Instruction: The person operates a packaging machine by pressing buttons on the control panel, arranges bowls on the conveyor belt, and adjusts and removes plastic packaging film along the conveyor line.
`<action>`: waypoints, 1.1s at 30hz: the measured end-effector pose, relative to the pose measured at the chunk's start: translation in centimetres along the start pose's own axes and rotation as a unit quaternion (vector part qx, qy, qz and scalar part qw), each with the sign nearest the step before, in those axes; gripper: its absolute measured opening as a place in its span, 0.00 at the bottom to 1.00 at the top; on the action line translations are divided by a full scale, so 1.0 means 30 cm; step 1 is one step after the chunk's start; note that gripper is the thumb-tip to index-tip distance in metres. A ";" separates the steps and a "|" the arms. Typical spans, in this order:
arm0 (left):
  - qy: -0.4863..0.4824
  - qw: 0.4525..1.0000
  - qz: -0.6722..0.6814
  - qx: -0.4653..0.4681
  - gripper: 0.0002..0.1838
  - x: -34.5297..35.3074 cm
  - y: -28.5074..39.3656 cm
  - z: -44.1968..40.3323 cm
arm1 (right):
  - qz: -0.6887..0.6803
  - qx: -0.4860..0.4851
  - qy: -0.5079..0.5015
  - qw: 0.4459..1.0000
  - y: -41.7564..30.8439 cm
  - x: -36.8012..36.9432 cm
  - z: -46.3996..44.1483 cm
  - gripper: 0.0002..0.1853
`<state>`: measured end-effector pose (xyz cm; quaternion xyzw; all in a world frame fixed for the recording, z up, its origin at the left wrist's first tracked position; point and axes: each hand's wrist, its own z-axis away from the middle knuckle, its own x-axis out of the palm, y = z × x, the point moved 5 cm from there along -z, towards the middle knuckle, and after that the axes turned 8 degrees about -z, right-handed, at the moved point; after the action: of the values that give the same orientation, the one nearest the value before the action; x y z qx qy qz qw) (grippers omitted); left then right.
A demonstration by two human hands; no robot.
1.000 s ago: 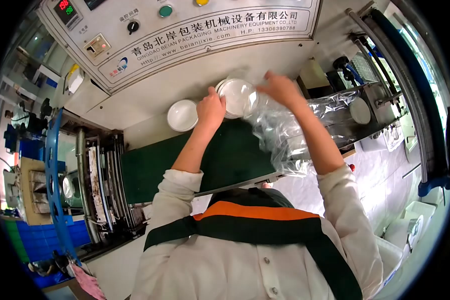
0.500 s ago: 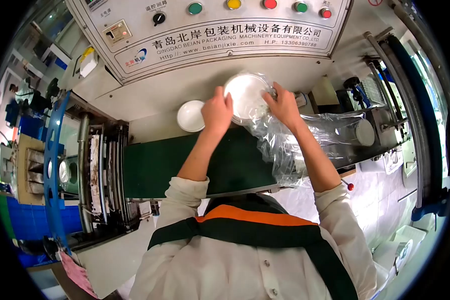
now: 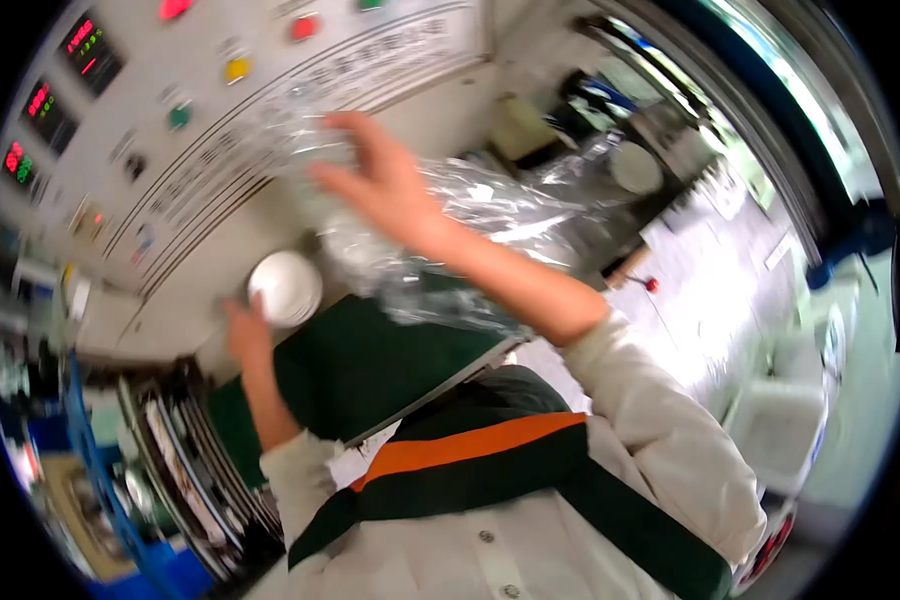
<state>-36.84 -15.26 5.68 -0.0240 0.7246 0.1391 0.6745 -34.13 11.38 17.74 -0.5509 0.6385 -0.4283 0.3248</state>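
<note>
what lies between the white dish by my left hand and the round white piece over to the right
Clear plastic film, with the right hand reaching across it. The head view shows this.

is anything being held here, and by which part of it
Cannot be told: blur hides any grip. The left hand is at the rim of the white bowl, the right hand at the clear film.

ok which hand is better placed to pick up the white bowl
Likely the left hand: its fingers are at the white bowl, while the right hand is up at the clear plastic.
</note>
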 end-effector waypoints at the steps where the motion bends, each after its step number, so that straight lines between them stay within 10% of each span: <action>1: 0.028 0.999 -0.011 -0.016 0.29 -0.080 0.049 0.042 | 0.010 -0.057 0.017 0.998 -0.099 0.022 -0.004 0.23; 3: 0.065 0.976 0.083 0.191 0.36 -0.122 0.158 0.094 | -0.054 -0.220 0.060 0.972 -0.206 0.103 -0.008 0.21; 5: -0.189 0.863 0.290 0.368 0.35 -0.084 0.370 0.220 | -0.054 -0.251 -0.033 0.966 -0.277 0.215 0.019 0.20; 7: -0.439 0.711 0.423 0.350 0.32 -0.032 0.507 0.335 | 0.105 -0.132 -0.364 0.916 -0.293 0.305 0.085 0.21; 9: -0.489 0.587 0.581 0.281 0.29 -0.038 0.615 0.359 | 0.196 -0.215 -0.448 0.846 -0.263 0.278 0.194 0.22; 14: -0.399 0.382 0.812 0.186 0.22 -0.147 0.829 0.178 | 0.288 -0.371 -0.113 0.876 -0.383 -0.150 0.376 0.13; 17: -0.361 0.364 0.833 0.206 0.19 -0.268 0.899 0.181 | 0.430 -0.064 -0.102 0.895 -0.188 -0.412 0.465 0.08; 19: -0.356 0.371 0.830 0.215 0.20 -0.325 0.923 0.232 | 0.563 -0.055 -0.039 0.823 0.012 -0.626 0.480 0.13; 21: -0.373 0.362 0.835 0.180 0.20 -0.328 0.933 0.270 | 0.671 0.180 -0.019 0.719 0.212 -0.881 0.419 0.17; 23: -0.376 0.352 0.844 0.150 0.20 -0.332 0.921 0.285 | 0.755 0.044 0.086 0.648 0.309 -1.043 0.373 0.12; 25: -0.375 0.330 0.851 0.163 0.20 -0.329 0.891 0.287 | 0.751 0.200 0.081 0.623 0.389 -1.166 0.339 0.12; 33: -0.348 0.378 0.854 0.085 0.20 -0.196 0.774 0.234 | 0.569 0.184 0.025 0.801 0.259 -1.031 0.338 0.15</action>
<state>-34.68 7.78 15.05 0.7156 0.0714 0.5749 0.3902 -22.82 40.03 4.65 -0.0070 0.7540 -0.2893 0.5897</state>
